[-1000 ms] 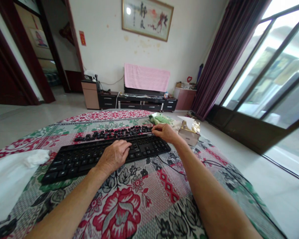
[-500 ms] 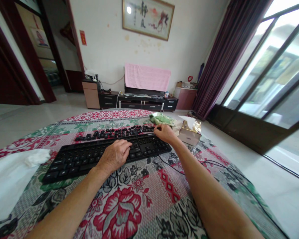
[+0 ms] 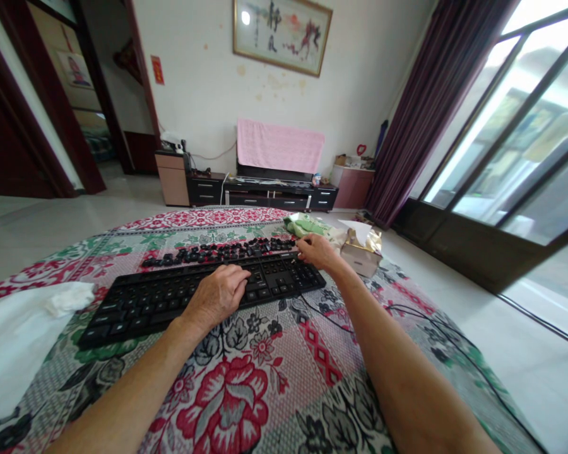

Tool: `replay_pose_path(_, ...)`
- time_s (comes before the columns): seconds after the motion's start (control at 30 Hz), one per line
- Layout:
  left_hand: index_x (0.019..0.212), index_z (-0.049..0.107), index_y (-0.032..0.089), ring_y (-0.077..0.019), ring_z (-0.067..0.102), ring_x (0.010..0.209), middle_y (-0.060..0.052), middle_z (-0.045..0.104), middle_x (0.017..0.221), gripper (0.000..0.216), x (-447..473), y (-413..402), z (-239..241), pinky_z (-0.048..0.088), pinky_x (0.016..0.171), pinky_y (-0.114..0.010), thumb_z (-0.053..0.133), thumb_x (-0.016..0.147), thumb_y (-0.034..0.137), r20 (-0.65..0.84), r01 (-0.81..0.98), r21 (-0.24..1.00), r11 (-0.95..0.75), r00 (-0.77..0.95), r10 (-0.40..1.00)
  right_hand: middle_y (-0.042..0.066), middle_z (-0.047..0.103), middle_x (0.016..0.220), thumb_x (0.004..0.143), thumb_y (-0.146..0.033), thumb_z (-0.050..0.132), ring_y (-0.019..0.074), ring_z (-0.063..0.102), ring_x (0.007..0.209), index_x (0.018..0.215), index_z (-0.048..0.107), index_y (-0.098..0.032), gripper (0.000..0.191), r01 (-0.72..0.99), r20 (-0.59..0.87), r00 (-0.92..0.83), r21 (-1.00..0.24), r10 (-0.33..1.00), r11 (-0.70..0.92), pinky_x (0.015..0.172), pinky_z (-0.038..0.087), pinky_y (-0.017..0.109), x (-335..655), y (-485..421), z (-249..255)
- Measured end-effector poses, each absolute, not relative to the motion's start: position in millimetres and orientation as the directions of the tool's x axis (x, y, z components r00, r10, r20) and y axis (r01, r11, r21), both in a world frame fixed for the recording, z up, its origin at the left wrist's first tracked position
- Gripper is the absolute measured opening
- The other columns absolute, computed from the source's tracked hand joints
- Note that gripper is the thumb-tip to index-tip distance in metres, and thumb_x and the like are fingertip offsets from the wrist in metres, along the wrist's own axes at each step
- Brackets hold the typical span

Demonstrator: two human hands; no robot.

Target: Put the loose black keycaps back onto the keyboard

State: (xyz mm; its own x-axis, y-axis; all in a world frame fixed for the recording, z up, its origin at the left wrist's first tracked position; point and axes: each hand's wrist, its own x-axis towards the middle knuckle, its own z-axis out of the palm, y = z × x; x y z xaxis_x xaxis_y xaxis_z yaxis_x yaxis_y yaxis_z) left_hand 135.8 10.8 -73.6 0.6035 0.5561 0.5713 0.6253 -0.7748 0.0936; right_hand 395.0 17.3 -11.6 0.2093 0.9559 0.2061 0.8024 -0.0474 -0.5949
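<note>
A black computer keyboard point(image 3: 144, 299) lies at a slant on the patterned tablecloth, with some key positions bare. My left hand point(image 3: 220, 293) rests on its middle, fingers curled and pressed together against it. Behind the keyboard runs a long heap of loose black keycaps point(image 3: 213, 253). At the right end of that heap is my right hand point(image 3: 316, 251), thumb and fingers drawn together in a pinch above the keyboard's far right corner. Whatever sits between those fingertips is too small to make out.
Right of my right hand stands a tissue box point(image 3: 361, 252), with a green packet point(image 3: 307, 225) behind it. A white cloth point(image 3: 23, 340) covers the table's left side. The black cable point(image 3: 435, 321) trails off to the right over the floral tablecloth point(image 3: 231, 403).
My right hand has shifted slightly right and its fingertips now sit at the very end of the keycap heap. My left hand and the keyboard have stayed practically still.
</note>
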Motion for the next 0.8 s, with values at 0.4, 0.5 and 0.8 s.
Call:
replay_pose_path(0.4, 0.096, 0.064, 0.017, -0.0191, 0.058, 0.088, -0.007, 0.066, 0.094, 0.023, 136.3, 10.0, -73.3, 0.05, 0.081, -0.033, 0.044, 0.085, 0.019, 0.589, 0.617, 0.089, -0.782, 0.601, 0.541, 0.005, 0.061, 0.05, 0.068, -0.02, 0.056, 0.0128, 0.054, 0.045, 0.057, 0.06, -0.016, 0.012, 0.832, 0.133, 0.301, -0.52, 0.944, -0.192, 0.044, 0.038, 0.024, 420.1, 2.7, 11.3)
replay_pose_path(0.5, 0.097, 0.064, 0.017, -0.0195, 0.058, 0.089, -0.007, 0.066, 0.094, 0.023, 136.4, 9.8, -73.0, 0.049, 0.081, -0.033, 0.044, 0.086, 0.02, 0.582, 0.622, 0.088, -0.778, 0.602, 0.547, 0.005, 0.06, 0.049, 0.067, -0.019, 0.055, 0.0135, 0.054, 0.046, 0.056, 0.06, -0.015, 0.013, 0.871, 0.161, 0.293, -0.452, 0.942, -0.193, 0.045, 0.037, 0.025, 418.4, 5.2, 7.5)
replay_pose_path(0.8, 0.096, 0.065, 0.017, -0.0194, 0.058, 0.088, -0.007, 0.066, 0.093, 0.023, 136.4, 9.0, -71.9, 0.049, 0.08, -0.032, 0.044, 0.086, 0.02, 0.569, 0.627, 0.088, -0.774, 0.606, 0.556, 0.005, 0.06, 0.048, 0.068, -0.017, 0.052, 0.0132, 0.053, 0.047, 0.056, 0.064, -0.015, 0.017, 0.874, 0.136, 0.258, -0.455, 0.956, -0.171, 0.047, 0.037, 0.025, 414.2, 5.3, 5.0)
